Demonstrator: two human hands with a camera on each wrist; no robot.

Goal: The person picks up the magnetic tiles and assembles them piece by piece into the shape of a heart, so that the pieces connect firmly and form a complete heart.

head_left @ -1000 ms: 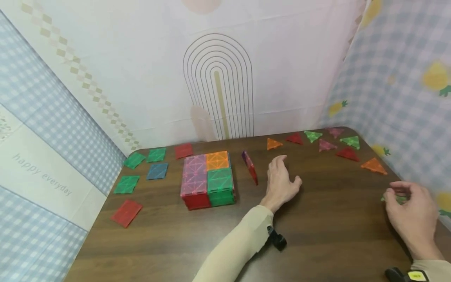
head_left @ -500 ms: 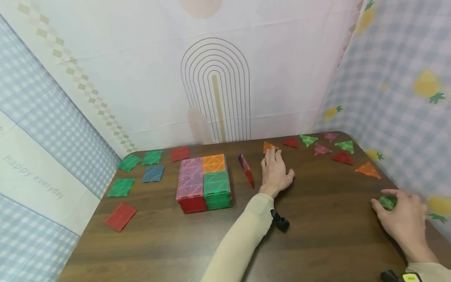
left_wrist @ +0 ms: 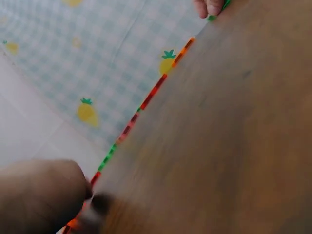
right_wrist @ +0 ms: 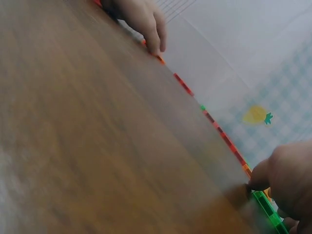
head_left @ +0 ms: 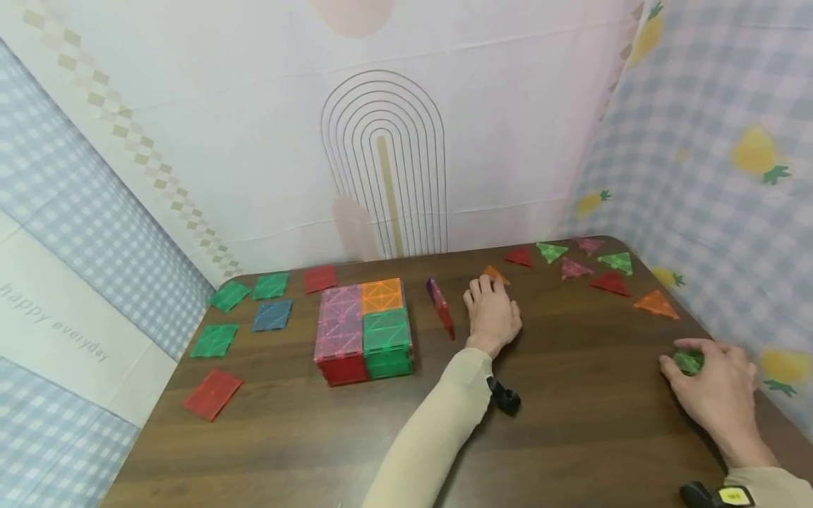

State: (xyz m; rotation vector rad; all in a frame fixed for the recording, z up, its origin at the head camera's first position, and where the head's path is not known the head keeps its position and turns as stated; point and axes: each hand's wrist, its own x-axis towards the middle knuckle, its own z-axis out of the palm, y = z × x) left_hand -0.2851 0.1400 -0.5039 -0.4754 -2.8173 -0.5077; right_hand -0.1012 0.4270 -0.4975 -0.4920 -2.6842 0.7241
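My left hand rests its fingertips on an orange triangular magnetic tile near the table's back edge; the fingers are bent and partly cover it, and the thumb stands apart from it. Far to the right, my right hand holds a green triangular magnetic tile low at the table, thumb and fingers curved round it. In the right wrist view the thumb meets that green tile edge-on. Left of my left hand, a red and purple tile piece stands on edge.
A box of joined tiles stands left of centre. Several square tiles, among them a blue one and a red one, lie at the left. Several triangles, such as a red one, lie back right. Cloth walls border the table.
My left hand has reached back and set its fingertips on the orange triangle, which has shifted slightly right and toward me. My right hand stays round the green triangle, now seen more openly.
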